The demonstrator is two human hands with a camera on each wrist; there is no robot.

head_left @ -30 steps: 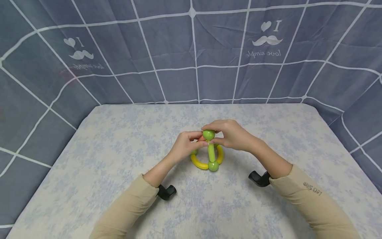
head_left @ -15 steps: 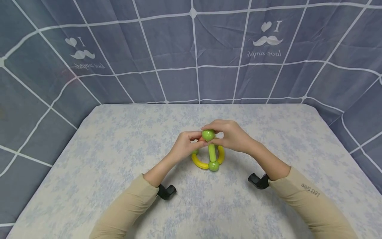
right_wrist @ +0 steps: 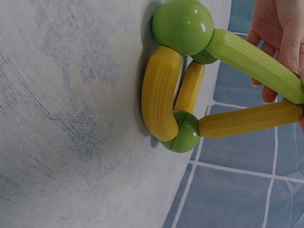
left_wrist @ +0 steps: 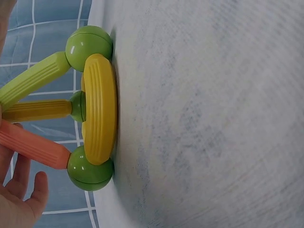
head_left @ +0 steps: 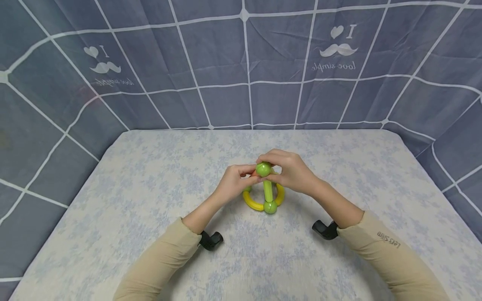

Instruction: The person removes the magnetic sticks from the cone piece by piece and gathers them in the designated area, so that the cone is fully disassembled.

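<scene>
On table, green stick upright

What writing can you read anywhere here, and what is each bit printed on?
"I" with a heart and moustache, "love simple": right print on the backdrop cloth.
The same print at the left, slanted and too faint to read surely.
"Let's Slim": right sleeve, seen upside down.

2 beige long sleeves, small dark lettering on right sleeve — black wrist mounts
</scene>
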